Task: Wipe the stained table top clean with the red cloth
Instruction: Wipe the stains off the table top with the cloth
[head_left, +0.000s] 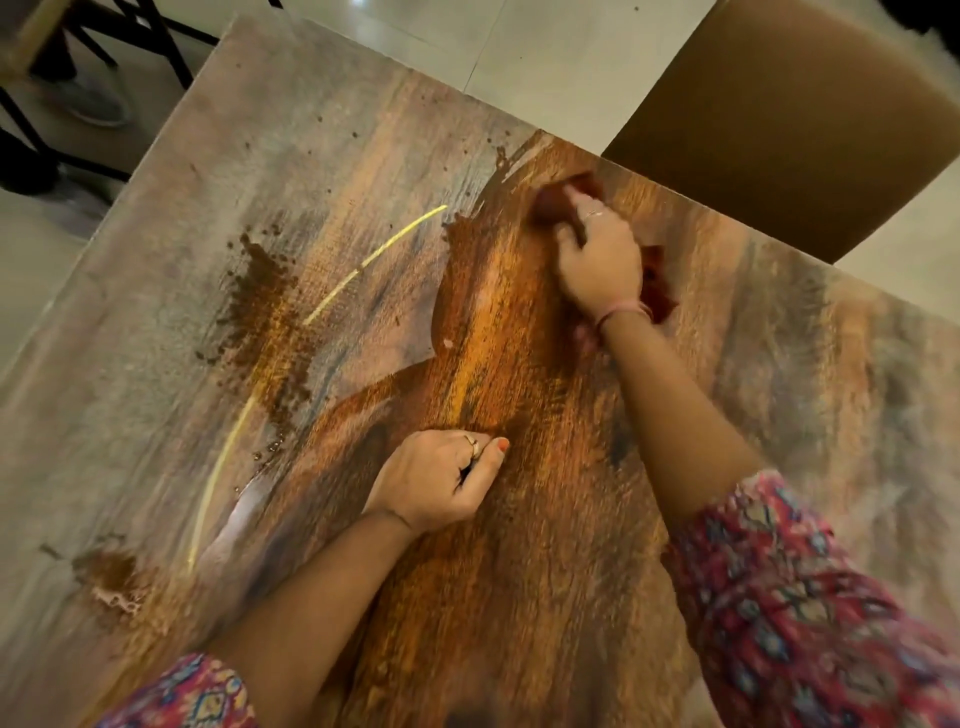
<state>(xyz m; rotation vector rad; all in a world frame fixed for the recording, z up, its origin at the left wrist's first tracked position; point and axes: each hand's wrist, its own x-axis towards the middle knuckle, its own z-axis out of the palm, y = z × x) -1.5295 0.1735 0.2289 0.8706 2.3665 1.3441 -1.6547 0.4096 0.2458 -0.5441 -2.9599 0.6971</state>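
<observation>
The wooden table top (519, 545) fills the view, streaked with brown smears. A dark brown stain (262, 291) with splatter lies at the left, another patch (111, 571) near the front left edge, and a yellow line (363, 260) curves between them. My right hand (597, 260) presses on the red cloth (558, 200) near the table's far edge; more of the cloth shows beside my wrist (657, 288). My left hand (436, 483) rests on the table's middle with its fingers curled, holding nothing.
A brown upholstered chair (789, 114) stands past the far edge at the right. Dark chair legs (130, 36) and a shoe (98, 106) are on the tiled floor at the top left. The table's left edge runs diagonally.
</observation>
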